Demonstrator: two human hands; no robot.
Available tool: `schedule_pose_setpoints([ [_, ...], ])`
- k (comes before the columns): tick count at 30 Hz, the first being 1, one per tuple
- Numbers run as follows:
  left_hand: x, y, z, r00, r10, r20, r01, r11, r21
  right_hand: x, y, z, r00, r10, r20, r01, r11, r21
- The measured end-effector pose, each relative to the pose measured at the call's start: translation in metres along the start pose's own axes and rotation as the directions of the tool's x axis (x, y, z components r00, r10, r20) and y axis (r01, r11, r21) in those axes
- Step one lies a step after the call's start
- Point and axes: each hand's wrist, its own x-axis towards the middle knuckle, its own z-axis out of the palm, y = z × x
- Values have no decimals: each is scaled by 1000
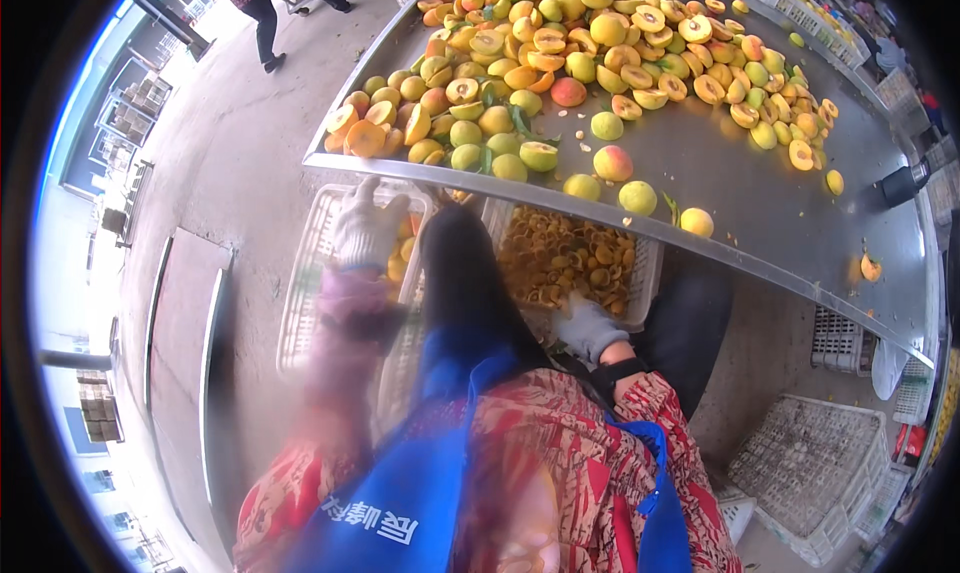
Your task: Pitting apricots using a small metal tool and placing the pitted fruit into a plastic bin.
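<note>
My left hand (367,228), in a pale knitted glove, is over a white plastic crate (296,303) holding orange-yellow fruit (405,247). Its fingertips are near the metal table's raised edge, and its underside is hidden. My right hand (591,331), in a grey-white glove, is at the near side of another plastic crate (649,284) between my knees. That crate holds many hollowed fruit halves (570,258). The fingers of the right hand are blurred, and I cannot see whether they grip anything. Ahead, halved and whole peaches or similar stone fruit (525,55) are heaped on the steel table (675,153).
The table's raised metal rim (480,187) runs above both crates. An upturned white crate (810,460) lies on the floor at right. A long flat panel (184,370) is on the left. A walking person (259,10) is at the far left.
</note>
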Motion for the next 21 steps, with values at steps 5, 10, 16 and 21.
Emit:
schedule_pose_setpoints([
  [5, 61, 31, -38, 979, 138, 149, -118, 984, -135, -15, -48, -18, 887, -304, -347, 287, 953, -103],
  [10, 166, 62, 7, 966, 250, 69, -243, 965, -96, -41, -121, -135, 655, -424, -626, 411, 894, -176],
  [16, 270, 114, 89, 962, 256, 98, -237, 956, -175, 5, -35, -368, 297, -317, -901, 164, 946, -278],
  [21, 307, 130, 121, 975, 108, 195, -69, 978, -195, 55, -23, -464, 284, -278, -918, -90, 945, -314],
])
